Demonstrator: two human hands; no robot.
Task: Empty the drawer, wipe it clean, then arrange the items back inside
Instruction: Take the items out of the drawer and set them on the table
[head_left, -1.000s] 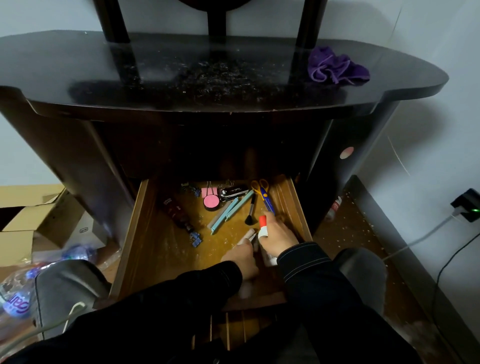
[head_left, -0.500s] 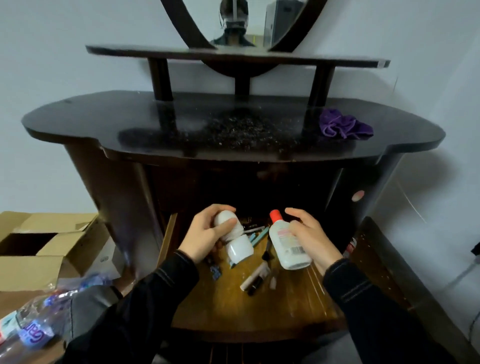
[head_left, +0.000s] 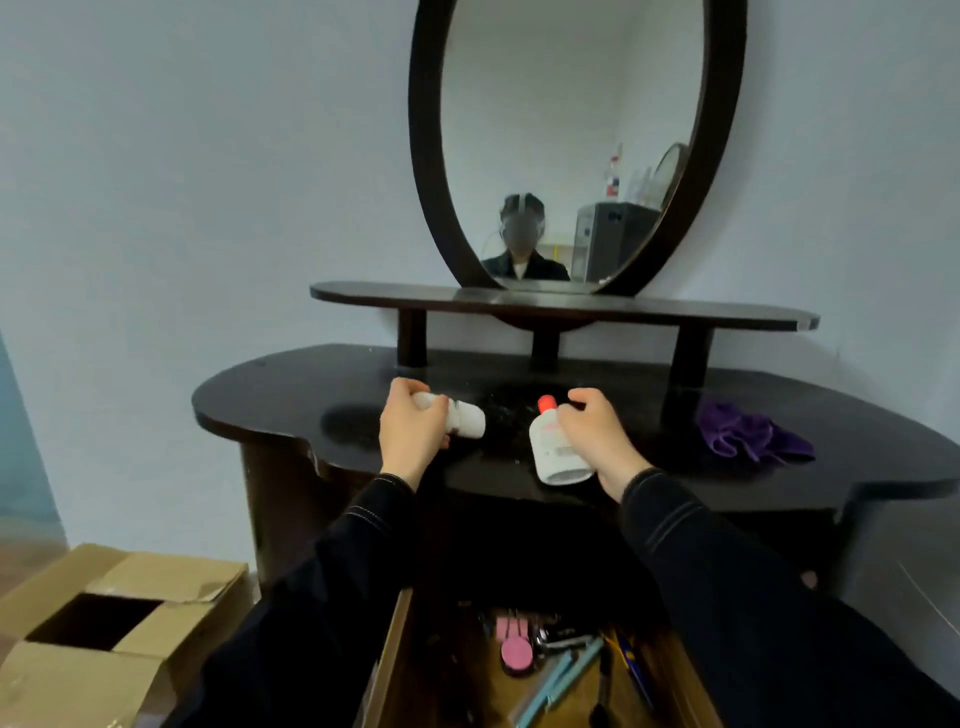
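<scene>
My left hand grips small white containers above the dark dressing-table top. My right hand holds a white bottle with a red cap, tilted, just over the tabletop's front part. Below, the wooden drawer stands pulled out between my sleeves. Inside it lie a pink round compact, teal pens, scissors with blue blades and other small items. A purple cloth lies crumpled on the tabletop to the right.
An oval mirror on a raised dark shelf stands at the back of the table. An open cardboard box sits on the floor at the lower left. Dusty specks cover the tabletop's middle.
Both hands lifted the white containers and the bottle out of the drawer and up to the tabletop. My view tilted upward from the drawer to the mirror.
</scene>
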